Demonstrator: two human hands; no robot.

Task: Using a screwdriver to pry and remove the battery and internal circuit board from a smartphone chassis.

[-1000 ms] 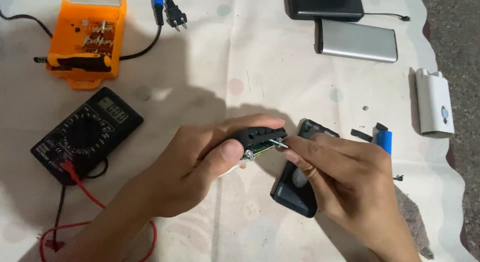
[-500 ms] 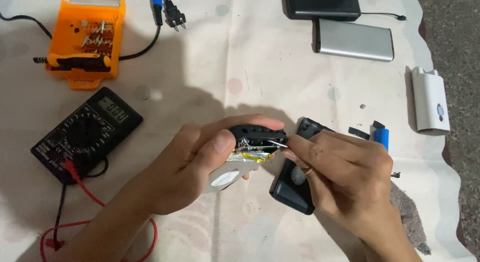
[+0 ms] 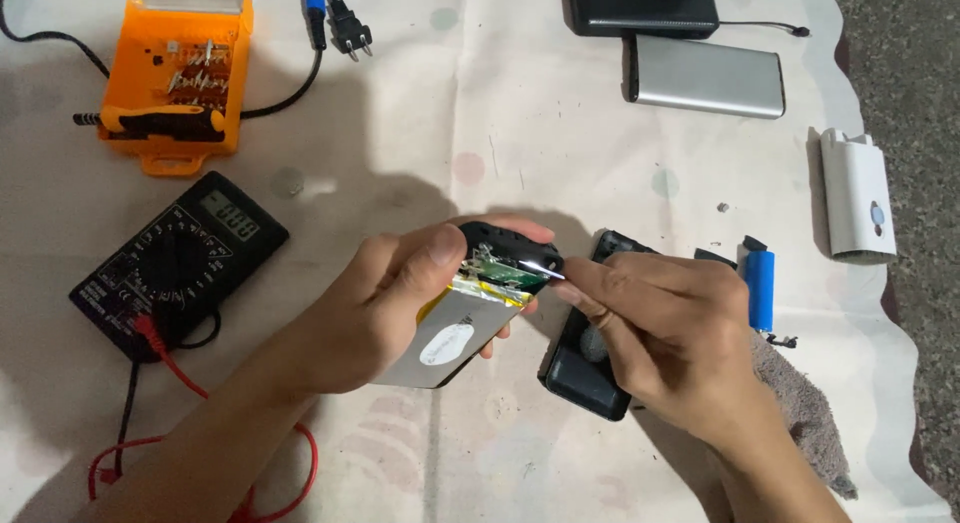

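Hands meet over a pale cloth (image 3: 500,113) that covers the surface. The left hand (image 3: 385,303) is clamped around an opened power bank (image 3: 470,313), thumb pressed on its upper edge, so the silver battery pouch with a white oval label and the small green circuit board face up. The right hand (image 3: 665,328) has its fingers pinched together at the board's right end, where a thin bright metal piece shows between the fingertips; what exactly it is cannot be told. Just right of the power bank, partly under the right hand, lies a black casing shell (image 3: 585,373) flat on the cloth. Further right of the power bank sit a blue cylindrical cell (image 3: 760,286) and, well apart, a white plastic housing (image 3: 857,195). Left of the power bank rests a black multimeter (image 3: 180,261) with red and black leads trailing down. Above and left of it stands an orange screwdriver bit case (image 3: 180,78). Above and right of the power bank lie a silver power bank (image 3: 705,76) and a black one (image 3: 640,8).
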